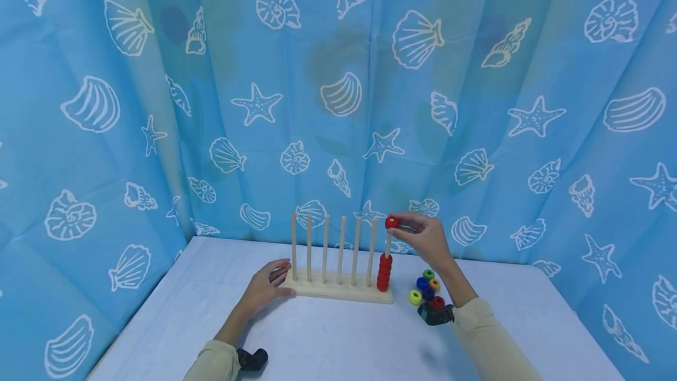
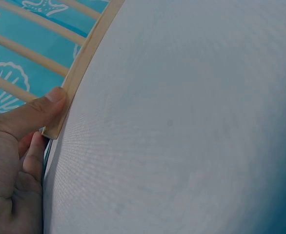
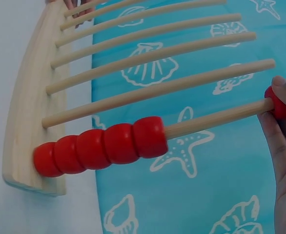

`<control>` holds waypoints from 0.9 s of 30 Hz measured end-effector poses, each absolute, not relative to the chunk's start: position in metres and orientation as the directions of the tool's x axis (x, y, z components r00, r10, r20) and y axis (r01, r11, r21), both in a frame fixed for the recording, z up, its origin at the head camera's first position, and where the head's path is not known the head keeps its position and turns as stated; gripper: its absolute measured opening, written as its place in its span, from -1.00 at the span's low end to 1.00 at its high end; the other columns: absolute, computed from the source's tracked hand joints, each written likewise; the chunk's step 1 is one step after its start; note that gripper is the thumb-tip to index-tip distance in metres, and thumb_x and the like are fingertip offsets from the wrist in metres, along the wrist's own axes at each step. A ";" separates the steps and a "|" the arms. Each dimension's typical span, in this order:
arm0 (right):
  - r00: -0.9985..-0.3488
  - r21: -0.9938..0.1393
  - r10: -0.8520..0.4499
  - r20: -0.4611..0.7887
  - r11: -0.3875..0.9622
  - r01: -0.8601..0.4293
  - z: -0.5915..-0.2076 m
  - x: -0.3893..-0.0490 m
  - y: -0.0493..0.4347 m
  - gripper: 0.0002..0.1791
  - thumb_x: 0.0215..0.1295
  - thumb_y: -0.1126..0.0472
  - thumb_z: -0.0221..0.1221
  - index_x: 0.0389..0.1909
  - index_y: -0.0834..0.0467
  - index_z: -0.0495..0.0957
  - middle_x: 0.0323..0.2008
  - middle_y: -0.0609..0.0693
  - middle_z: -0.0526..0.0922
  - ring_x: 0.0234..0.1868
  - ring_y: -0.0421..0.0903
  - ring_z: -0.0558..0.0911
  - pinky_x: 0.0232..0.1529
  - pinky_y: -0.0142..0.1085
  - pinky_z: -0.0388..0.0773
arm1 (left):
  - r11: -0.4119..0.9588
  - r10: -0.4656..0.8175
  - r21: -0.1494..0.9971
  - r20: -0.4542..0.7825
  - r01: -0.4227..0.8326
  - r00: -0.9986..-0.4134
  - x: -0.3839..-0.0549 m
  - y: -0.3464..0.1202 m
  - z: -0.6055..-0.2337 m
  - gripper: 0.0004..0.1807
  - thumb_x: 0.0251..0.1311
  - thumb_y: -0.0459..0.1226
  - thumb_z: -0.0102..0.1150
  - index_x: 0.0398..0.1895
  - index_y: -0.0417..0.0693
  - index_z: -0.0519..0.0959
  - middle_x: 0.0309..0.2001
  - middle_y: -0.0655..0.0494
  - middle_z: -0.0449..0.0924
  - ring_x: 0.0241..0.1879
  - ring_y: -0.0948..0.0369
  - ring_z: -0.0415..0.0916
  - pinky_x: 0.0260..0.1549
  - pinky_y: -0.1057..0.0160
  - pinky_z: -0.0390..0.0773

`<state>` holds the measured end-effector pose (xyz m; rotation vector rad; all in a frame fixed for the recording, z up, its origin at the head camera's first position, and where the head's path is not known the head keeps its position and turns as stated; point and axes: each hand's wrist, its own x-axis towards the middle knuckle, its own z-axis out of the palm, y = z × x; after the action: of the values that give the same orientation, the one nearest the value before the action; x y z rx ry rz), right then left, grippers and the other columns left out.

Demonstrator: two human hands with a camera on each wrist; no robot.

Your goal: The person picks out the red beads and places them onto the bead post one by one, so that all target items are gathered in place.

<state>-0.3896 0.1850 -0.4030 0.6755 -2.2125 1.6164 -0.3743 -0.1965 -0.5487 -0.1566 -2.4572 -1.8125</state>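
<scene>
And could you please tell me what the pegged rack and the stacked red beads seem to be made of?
The pegged rack looks like bare wood, by its pale tan colour and faint grain. The stacked red beads show an even, soft sheen: possibly painted wood, maybe plastic.

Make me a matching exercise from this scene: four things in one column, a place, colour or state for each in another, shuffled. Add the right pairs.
1. Left hand
2. Right hand
3. Yellow bead
4. Curtain

A. On the table
B. Blue, white-patterned
C. Holds a red bead at a peg's tip
D. Grips the base's end

Pairs: 1-D; 2-C; 3-A; 4-B
</scene>
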 end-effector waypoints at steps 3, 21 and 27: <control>-0.845 -0.804 -0.190 0.500 0.261 -0.535 -0.401 -0.382 0.183 -0.58 0.17 0.12 0.38 0.03 0.19 0.64 -0.02 0.10 0.68 0.02 0.02 0.66 -0.01 -0.35 0.63 | 0.297 0.031 0.946 0.124 0.128 -0.992 -0.374 -0.197 -0.549 -0.09 -0.25 -0.41 0.57 0.32 -0.14 0.38 0.29 -0.12 0.41 0.30 -0.03 0.35 0.14 0.29 0.50; -0.894 -0.856 -0.186 0.408 0.263 -0.446 -0.426 -0.382 0.184 -0.55 0.19 0.19 0.36 0.10 0.21 0.59 0.04 0.13 0.65 0.11 0.08 0.61 0.04 -0.28 0.61 | 0.340 0.026 0.932 0.127 0.128 -0.992 -0.375 -0.196 -0.548 -0.09 -0.22 -0.37 0.58 0.33 -0.13 0.38 0.30 -0.10 0.41 0.29 -0.02 0.37 0.13 0.27 0.51; -0.914 -0.862 -0.153 0.375 0.304 -0.405 -0.442 -0.383 0.185 -0.50 0.15 0.07 0.39 0.11 0.16 0.60 0.01 0.09 0.67 0.10 0.03 0.62 0.02 -0.28 0.63 | 0.342 0.026 0.932 0.116 0.117 -0.993 -0.373 -0.196 -0.547 -0.08 -0.22 -0.36 0.58 0.34 -0.12 0.37 0.30 -0.10 0.40 0.30 -0.02 0.35 0.15 0.25 0.49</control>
<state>-0.3830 0.1852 -0.4416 0.5124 -2.3483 1.6544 -0.3727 -0.1957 -0.5471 -0.1339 -2.5068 -1.7521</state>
